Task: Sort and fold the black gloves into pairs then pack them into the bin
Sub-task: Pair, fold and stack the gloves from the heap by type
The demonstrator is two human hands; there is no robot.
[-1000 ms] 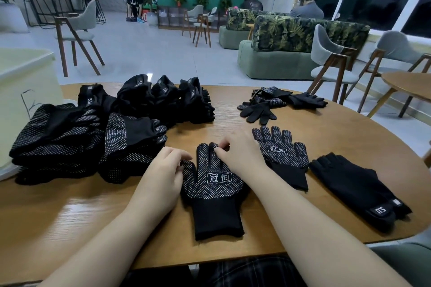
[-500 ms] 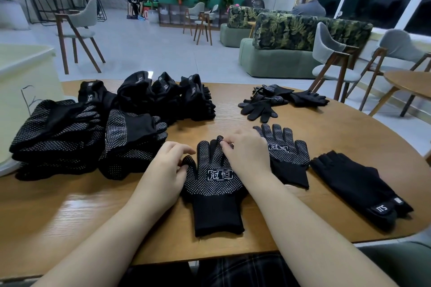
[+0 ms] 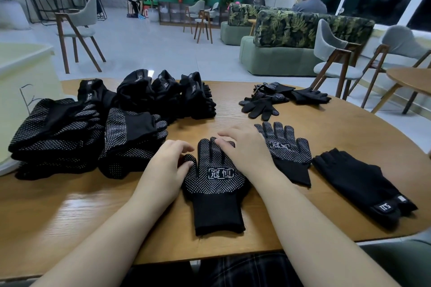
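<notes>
Both hands lie on one dotted glove [image 3: 215, 184] at the near middle of the wooden table [image 3: 349, 128]. Left hand [image 3: 166, 166] sits at the left side of this glove, with its fingers bent and the tips touching the glove's thumb part. I cannot tell if it pinches the cloth or only touches it. Right hand [image 3: 245, 149] rests flat on the glove's finger part, with its fingers spread loosely and pressing down. It holds nothing.

This glove lies palm up with white dots and a white printed label in the middle. Its plain black cuff points to the near edge of the table.

Just to the right of this glove lies a second dotted glove [image 3: 285, 149], also flat, with its fingers pointing away. It lies just beside the right hand's wrist. Farther right of the dotted glove lies a plain black glove [image 3: 363, 184] with short fingers and a small white tag on its cuff.

To the left of the dotted glove sit folded dotted gloves [image 3: 91, 140] in stacks. Behind those stacks stands a row of folded plain gloves [image 3: 163, 95].

Far behind the dotted glove and to the right lies a small loose pile of gloves [image 3: 277, 99].

A pale bin [image 3: 23, 70] stands at the left end of the table, beside the stacks.
</notes>
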